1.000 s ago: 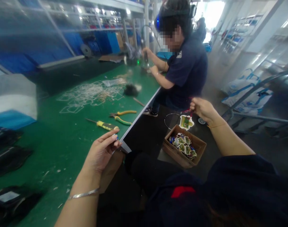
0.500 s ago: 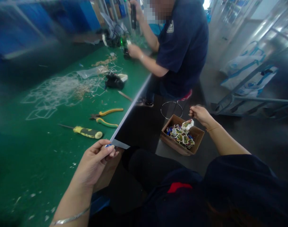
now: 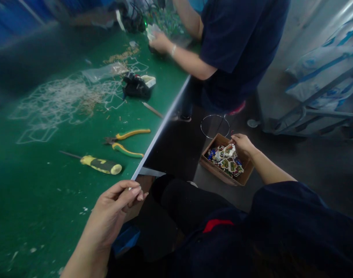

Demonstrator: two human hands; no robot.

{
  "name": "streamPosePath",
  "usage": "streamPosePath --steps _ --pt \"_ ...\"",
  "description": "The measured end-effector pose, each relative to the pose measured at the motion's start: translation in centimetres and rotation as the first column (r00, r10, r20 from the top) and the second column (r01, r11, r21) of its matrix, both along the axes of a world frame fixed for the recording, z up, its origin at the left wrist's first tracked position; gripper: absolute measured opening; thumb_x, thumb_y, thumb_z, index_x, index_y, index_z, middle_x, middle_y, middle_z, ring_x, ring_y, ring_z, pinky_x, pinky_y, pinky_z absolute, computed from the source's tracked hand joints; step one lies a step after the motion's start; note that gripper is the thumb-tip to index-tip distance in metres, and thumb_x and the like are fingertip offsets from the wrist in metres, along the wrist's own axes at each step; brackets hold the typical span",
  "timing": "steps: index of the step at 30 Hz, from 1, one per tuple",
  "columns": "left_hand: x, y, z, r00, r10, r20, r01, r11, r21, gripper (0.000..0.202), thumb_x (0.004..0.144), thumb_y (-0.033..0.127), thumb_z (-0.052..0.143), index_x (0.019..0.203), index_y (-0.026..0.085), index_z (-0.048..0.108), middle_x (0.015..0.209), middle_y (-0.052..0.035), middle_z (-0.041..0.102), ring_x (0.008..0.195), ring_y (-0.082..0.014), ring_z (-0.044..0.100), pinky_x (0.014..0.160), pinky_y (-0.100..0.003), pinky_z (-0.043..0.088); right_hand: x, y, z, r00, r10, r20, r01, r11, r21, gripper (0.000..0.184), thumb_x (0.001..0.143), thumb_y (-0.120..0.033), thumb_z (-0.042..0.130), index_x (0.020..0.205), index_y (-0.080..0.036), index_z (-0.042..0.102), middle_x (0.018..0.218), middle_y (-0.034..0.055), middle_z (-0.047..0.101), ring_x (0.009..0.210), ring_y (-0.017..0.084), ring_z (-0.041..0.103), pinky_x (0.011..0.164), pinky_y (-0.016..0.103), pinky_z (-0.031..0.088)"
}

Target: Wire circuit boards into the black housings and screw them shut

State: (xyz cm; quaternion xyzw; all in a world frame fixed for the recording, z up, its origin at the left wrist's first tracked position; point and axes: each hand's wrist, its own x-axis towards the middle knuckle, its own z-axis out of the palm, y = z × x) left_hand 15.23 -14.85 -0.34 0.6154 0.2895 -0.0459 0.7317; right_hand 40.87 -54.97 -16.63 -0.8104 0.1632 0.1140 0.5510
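At the table edge my left hand (image 3: 115, 206) is closed in a pinch, thumb against forefinger. Only a tiny pale bit shows at its fingertips. My right hand (image 3: 243, 143) reaches over the far rim of a brown cardboard box (image 3: 219, 172) on the floor, fingers pinched together. What they hold, if anything, I cannot make out. Inside the box lies a heap of small flat printed pieces (image 3: 230, 165) with white edges and green, blue and red colours; the right fingertips are close to the top ones.
Yellow-handled cutting pliers (image 3: 130, 144), a screwdriver (image 3: 101, 165) and a thin pencil-like stick (image 3: 152, 109) lie on the green table (image 3: 49, 185). White looped strands (image 3: 60, 94) spread behind them, near a black object (image 3: 137, 85). A co-worker (image 3: 240, 42) sits beyond; a cart (image 3: 318, 116) stands right.
My right hand has lowered to the box from just beyond it. My left hand stays pinched; the blue bit seen in it is now hidden. The view has shifted, and the co-worker's hand has moved.
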Motion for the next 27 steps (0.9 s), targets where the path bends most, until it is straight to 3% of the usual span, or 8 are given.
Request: streamPosePath --steps 7,12,13,14,16,18,23,27 --pt "0.3 -0.2 0.1 0.993 -0.046 -0.106 0.051 0.998 0.04 0.024 0.067 0.028 0.077 0.085 0.019 0.064 0.068 0.0012 0.063 0.068 -0.0111 0.06 0.074 -0.023 0.054 -1.5 1.8 0.7 0.976 0.103 -0.19 -0.098 0.994 0.037 0.011 0.083 -0.018 0.057 0.082 -0.011 0.065 0.089 0.0136 0.07 0.094 0.021 0.064 0.088 0.03 0.045" --pt "1.4 -1.9 0.4 0.938 -0.278 -0.209 0.305 0.946 0.108 0.027 0.077 0.035 0.068 0.096 0.017 0.065 0.076 -0.0034 0.066 0.075 -0.0142 0.062 0.071 -0.023 0.05 -9.6 7.8 3.5 0.888 0.343 -0.306 -0.245 0.917 0.316 0.027 0.084 -0.032 0.06 0.105 -0.015 0.066 0.107 0.0118 0.068 0.096 0.02 0.064 0.09 0.034 0.047" --pt "1.7 -2.4 0.3 0.904 -0.367 -0.219 0.398 0.91 0.12 0.026 0.079 0.036 0.065 0.098 0.018 0.065 0.078 -0.0036 0.066 0.077 -0.0148 0.062 0.073 -0.025 0.05 -11.8 9.6 4.3 0.843 0.432 -0.322 -0.267 0.854 0.447 0.033 0.088 -0.039 0.054 0.109 -0.017 0.065 0.108 0.0114 0.068 0.094 0.019 0.065 0.088 0.035 0.049" --pt "2.0 -3.1 0.2 0.862 -0.456 -0.22 0.491 0.86 0.141 0.025 0.081 0.036 0.062 0.099 0.018 0.065 0.079 -0.0035 0.067 0.078 -0.0153 0.062 0.076 -0.026 0.05 -13.9 11.3 5.1 0.764 0.557 -0.327 -0.199 0.685 0.701 0.04 0.09 -0.045 0.049 0.115 -0.016 0.062 0.116 0.0131 0.064 0.098 0.019 0.063 0.09 0.037 0.047" --pt "2.4 -4.6 -0.4 0.769 -0.606 -0.204 0.639 0.736 0.225 0.02 0.084 0.033 0.058 0.096 0.021 0.067 0.084 -0.0032 0.067 0.083 -0.0161 0.062 0.081 -0.029 0.048 -17.3 14.4 6.4 0.649 0.687 -0.328 0.052 0.39 0.919 0.047 0.09 -0.051 0.046 0.116 -0.015 0.061 0.117 0.0127 0.062 0.101 0.02 0.062 0.093 0.039 0.045" --pt "2.5 -6.1 -1.3 0.685 -0.706 -0.181 0.718 0.613 0.329 0.016 0.084 0.028 0.056 0.091 0.023 0.069 0.095 -0.003 0.067 0.093 -0.0168 0.061 0.089 -0.03 0.046 -19.5 16.4 7.2 0.622 0.685 -0.38 0.228 0.306 0.924 0.041 0.09 -0.046 0.048 0.109 -0.014 0.063 0.099 0.0086 0.066 0.09 0.017 0.062 0.086 0.035 0.046" --pt "1.7 -8.2 -3.1 0.502 -0.836 -0.22 0.826 0.389 0.407 0.024 0.083 0.025 0.057 0.104 0.032 0.067 0.125 0.0027 0.059 0.119 -0.0166 0.051 0.106 -0.032 0.036 -20.6 16.9 6.0 0.636 0.51 -0.58 0.333 0.497 0.802 0.014 0.083 -0.022 0.056 0.088 -0.012 0.065 0.075 0.0021 0.062 0.067 0.012 0.058 0.069 0.027 0.047" --pt "1.1 -7.8 -3.3 0.478 -0.84 -0.257 0.844 0.358 0.401 0.028 0.084 0.03 0.057 0.112 0.034 0.063 0.134 0.0049 0.052 0.123 -0.0159 0.048 0.11 -0.032 0.034 -19.6 13.4 2.1 0.664 0.337 -0.668 0.359 0.64 0.68 0.011 0.083 -0.014 0.054 0.092 -0.011 0.061 0.077 0.0053 0.064 0.076 0.016 0.064 0.078 0.031 0.049"
